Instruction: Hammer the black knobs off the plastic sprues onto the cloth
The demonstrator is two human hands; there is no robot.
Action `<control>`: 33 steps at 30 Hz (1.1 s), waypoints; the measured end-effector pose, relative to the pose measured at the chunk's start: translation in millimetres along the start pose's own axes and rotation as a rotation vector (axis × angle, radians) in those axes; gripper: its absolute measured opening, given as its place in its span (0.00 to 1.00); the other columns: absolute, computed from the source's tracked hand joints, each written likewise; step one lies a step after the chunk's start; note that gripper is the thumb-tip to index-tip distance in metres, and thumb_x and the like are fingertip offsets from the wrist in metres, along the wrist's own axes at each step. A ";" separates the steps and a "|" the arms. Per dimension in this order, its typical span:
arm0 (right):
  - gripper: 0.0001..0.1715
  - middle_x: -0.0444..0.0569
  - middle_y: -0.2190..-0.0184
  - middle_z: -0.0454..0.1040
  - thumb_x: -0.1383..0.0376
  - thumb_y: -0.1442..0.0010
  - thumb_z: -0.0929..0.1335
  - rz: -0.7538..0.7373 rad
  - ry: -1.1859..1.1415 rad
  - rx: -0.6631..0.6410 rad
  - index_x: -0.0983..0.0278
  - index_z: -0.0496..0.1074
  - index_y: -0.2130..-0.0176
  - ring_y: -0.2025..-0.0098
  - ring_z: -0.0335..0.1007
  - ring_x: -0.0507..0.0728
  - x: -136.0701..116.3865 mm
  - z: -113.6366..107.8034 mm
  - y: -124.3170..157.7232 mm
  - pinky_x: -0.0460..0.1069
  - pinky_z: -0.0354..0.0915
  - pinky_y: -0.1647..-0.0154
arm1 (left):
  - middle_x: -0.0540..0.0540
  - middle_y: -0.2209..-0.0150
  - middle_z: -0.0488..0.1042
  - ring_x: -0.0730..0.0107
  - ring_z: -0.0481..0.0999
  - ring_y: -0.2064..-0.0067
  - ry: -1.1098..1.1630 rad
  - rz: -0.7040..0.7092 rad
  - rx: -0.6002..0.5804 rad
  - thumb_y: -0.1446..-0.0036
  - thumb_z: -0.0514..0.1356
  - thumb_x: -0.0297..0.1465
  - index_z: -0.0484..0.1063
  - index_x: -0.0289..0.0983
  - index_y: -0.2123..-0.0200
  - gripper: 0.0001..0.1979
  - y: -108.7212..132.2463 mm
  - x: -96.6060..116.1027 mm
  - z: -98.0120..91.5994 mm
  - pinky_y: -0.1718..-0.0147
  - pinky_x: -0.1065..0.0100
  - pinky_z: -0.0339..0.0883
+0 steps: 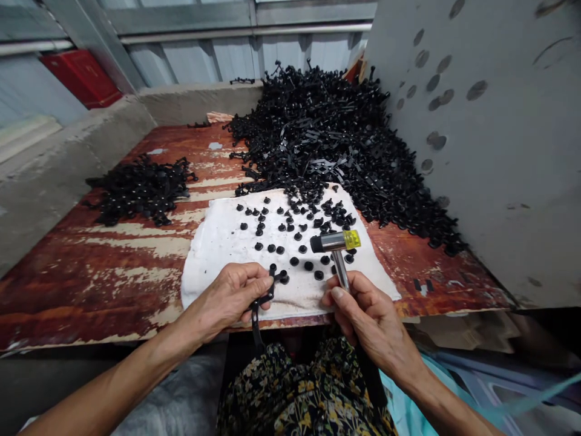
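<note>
My left hand pinches a black jointed plastic part with small round ends, over the near edge of a white cloth. One of its arms reaches right, beside a small round black piece on the cloth; whether they touch I cannot tell. In my right hand is a small mallet, gripped by its metal handle. Its head has one black face and one yellow face and is raised above the cloth. Several small black caps with stems lie scattered on the cloth, more thickly toward its far right.
A big heap of black parts covers the back right of the worn red-brown table. A smaller pile lies at left. A grey panel bounds the right side, a low concrete ledge the left and back.
</note>
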State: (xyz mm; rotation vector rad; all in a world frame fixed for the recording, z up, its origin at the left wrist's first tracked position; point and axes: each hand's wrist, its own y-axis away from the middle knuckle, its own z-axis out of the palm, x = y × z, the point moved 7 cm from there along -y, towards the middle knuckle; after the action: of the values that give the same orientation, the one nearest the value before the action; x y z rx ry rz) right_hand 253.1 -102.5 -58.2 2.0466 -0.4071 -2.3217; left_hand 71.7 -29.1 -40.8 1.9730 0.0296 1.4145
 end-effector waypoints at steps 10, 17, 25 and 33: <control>0.20 0.42 0.75 0.71 0.50 0.43 0.69 -0.003 0.001 -0.006 0.63 0.69 0.62 0.85 0.51 0.44 0.5 -0.3 -1.9 0.42 0.48 0.88 | 0.54 0.82 0.67 0.80 0.63 0.81 0.002 -0.002 0.001 0.65 0.66 0.54 0.67 0.35 0.76 0.27 -0.4 -0.4 0.8 0.87 0.81 0.50; 0.21 0.42 0.75 0.70 0.49 0.43 0.69 0.002 0.005 -0.011 0.63 0.68 0.62 0.85 0.50 0.45 0.1 0.4 -2.2 0.42 0.47 0.88 | 0.53 0.83 0.69 0.83 0.58 0.84 -0.048 -0.004 0.000 0.61 0.65 0.48 0.66 0.36 0.77 0.22 1.3 3.2 1.3 0.87 0.80 0.48; 0.16 0.45 0.73 0.73 0.54 0.35 0.64 -0.104 0.238 -0.081 0.63 0.71 0.57 0.79 0.64 0.50 -11.7 1.5 0.4 0.45 0.64 0.80 | 0.55 0.85 0.65 0.82 0.56 0.85 -0.145 -0.025 0.012 0.62 0.63 0.47 0.65 0.37 0.79 0.19 1.8 10.9 2.5 0.87 0.77 0.45; 0.39 0.50 0.43 0.70 0.74 0.34 0.60 -0.662 0.737 -0.201 0.49 0.48 0.31 0.43 0.68 0.59 -58.5 16.7 31.5 0.53 0.69 0.47 | 0.55 0.85 0.63 0.80 0.55 0.83 -0.215 0.088 -0.005 0.55 0.60 0.45 0.65 0.37 0.79 0.17 -6.8 6.1 -2.8 0.84 0.76 0.46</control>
State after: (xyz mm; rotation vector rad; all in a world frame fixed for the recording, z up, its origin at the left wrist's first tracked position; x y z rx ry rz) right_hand 240.0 -119.0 6.9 2.9823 0.5745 -1.4797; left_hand 74.3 -20.1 -39.0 2.1342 -0.1589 1.2473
